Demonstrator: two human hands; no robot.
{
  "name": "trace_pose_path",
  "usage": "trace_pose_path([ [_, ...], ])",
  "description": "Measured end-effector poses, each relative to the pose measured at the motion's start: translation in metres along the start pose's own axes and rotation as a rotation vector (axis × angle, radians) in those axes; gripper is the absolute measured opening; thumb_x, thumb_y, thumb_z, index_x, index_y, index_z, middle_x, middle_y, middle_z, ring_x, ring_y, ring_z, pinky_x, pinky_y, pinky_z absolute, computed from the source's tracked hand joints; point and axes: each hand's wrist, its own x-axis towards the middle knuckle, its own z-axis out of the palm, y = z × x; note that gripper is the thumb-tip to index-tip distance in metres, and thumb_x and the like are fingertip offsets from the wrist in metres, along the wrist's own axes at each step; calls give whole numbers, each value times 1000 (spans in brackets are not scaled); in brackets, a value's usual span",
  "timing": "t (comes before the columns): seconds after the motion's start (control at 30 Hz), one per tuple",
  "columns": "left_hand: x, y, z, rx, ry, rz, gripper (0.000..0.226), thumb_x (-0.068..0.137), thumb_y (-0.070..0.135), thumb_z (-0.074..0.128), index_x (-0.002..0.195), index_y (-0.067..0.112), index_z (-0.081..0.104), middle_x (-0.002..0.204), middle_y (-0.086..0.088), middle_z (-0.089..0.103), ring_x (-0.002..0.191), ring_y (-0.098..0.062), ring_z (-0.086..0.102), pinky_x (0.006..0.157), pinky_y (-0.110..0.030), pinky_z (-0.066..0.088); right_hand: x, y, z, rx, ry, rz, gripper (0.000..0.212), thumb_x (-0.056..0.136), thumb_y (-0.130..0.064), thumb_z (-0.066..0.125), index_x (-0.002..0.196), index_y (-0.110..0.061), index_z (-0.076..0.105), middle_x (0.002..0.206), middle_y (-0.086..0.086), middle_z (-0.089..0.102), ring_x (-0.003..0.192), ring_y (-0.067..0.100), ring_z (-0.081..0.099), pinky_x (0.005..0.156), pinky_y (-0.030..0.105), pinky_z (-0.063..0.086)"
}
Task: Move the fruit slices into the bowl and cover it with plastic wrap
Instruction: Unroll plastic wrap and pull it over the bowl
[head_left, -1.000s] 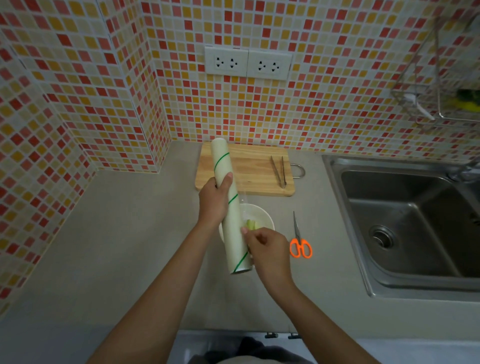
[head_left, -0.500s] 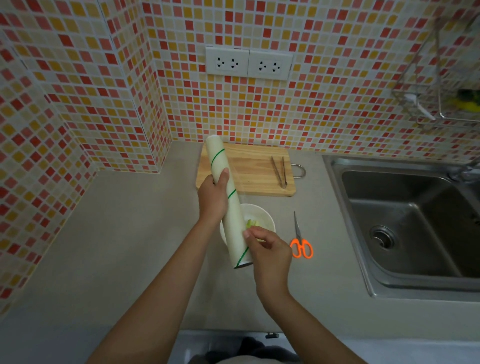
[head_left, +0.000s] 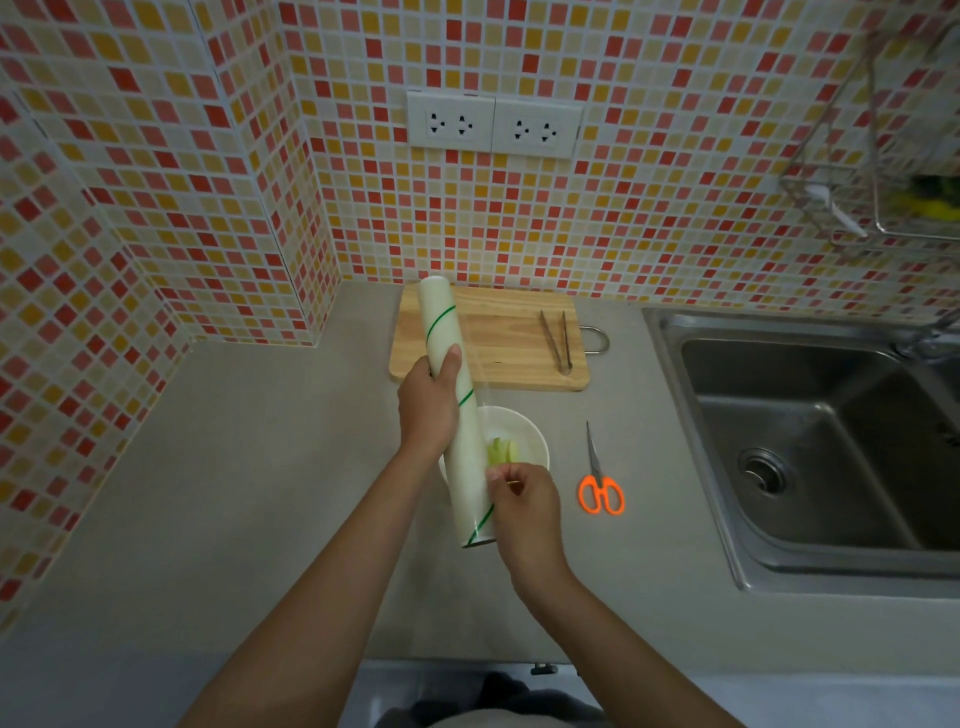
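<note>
The right hand (head_left: 524, 501) is reaching in nearest, its fingers curled and pinching at the lower edge of the wrap roll (head_left: 457, 410); whether a film edge is actually caught between them is too fine to tell. The roll, a long pale cylinder with thin green lines spiralling round it, is lying tilted above the bowl (head_left: 524, 434), its open cardboard end pointing back toward the person. The left hand (head_left: 428, 402) is gripping the roll around its middle, thumb laid along the top.

The bowl is sitting on the smooth grey tabletop (head_left: 234, 493), white and round, partly hidden under the roll. Inside it the pale green fruit slices (head_left: 501, 451) are lying in a small heap (only a few are showing past the roll).

Just to the right, scissors (head_left: 600, 480) with orange plastic loops and thin metal blades are lying flat, apart from the bowl. Farther back a rectangular wooden board (head_left: 511, 338) with a metal loop handle is resting against the wall, and metal tongs (head_left: 556, 340) are lying on its right side. A steel sink (head_left: 810, 441) is set into the tabletop on the right, with a round drain at its bottom.
</note>
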Motion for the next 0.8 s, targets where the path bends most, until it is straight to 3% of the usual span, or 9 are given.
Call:
trace_pose_path([
  [0.13, -1, 0, 0, -4, -18, 10, 40, 93, 49, 49, 75, 14, 55, 66, 5, 56, 58, -8, 53, 50, -23, 35, 6, 2, 1, -109, -45, -12, 22, 92, -5, 48, 71, -7, 48, 79, 8, 45, 65, 13, 39, 57, 21, 30],
  [0.2, -1, 0, -1, -24, -25, 8, 40, 93, 48, 50, 74, 13, 55, 66, 3, 56, 58, -9, 53, 51, -24, 36, 9, 3, -2, -96, -33, 10, 21, 91, -3, 48, 71, -7, 50, 80, 9, 48, 67, 14, 41, 56, 20, 31],
  [0.27, 0, 2, -3, -39, -29, 11, 41, 93, 48, 50, 72, 13, 54, 65, 2, 55, 58, -11, 52, 52, -25, 37, 9, 4, -6, 0, -23, 37, 20, 91, -2, 51, 72, -9, 56, 77, 6, 54, 71, 16, 48, 62, 21, 38],
  [0.33, 0, 4, -3, -53, -31, 20, 41, 93, 48, 51, 71, 13, 54, 65, 2, 54, 57, -11, 52, 52, -26, 38, 9, 1, -9, 142, -21, 64, 17, 89, -4, 58, 74, -10, 64, 75, 4, 63, 73, 17, 56, 73, 31, 48],
  [0.43, -2, 6, -3, -59, -29, 31, 41, 93, 48, 50, 73, 12, 54, 65, 2, 55, 57, -11, 53, 53, -26, 39, 9, -5, -9, 282, -8, 97, 9, 84, -6, 67, 77, -10, 71, 78, 6, 71, 74, 18, 63, 77, 38, 52],
  [0.63, -8, 8, -1, -31, -17, 68, 39, 93, 46, 52, 69, 16, 51, 63, 3, 53, 57, -12, 51, 55, -28, 38, 4, -10, -10, 346, 27, 135, 6, 79, -4, 72, 76, -9, 75, 76, 7, 73, 71, 20, 66, 68, 34, 56],
  [0.7, -9, 7, 0, -45, -15, 61, 39, 93, 46, 52, 68, 15, 51, 63, 3, 53, 57, -11, 50, 54, -28, 37, 4, -13, -10, 354, 26, 167, 10, 79, -7, 73, 72, -14, 75, 70, 2, 74, 66, 15, 65, 63, 28, 55],
  [0.8, -11, 6, 1, -41, -16, 64, 39, 93, 47, 51, 70, 15, 52, 63, 4, 54, 56, -11, 51, 54, -27, 37, 4, -14, -9, 337, 1, 196, 6, 77, -15, 76, 72, -18, 77, 64, -4, 73, 60, 5, 65, 66, 26, 53],
])
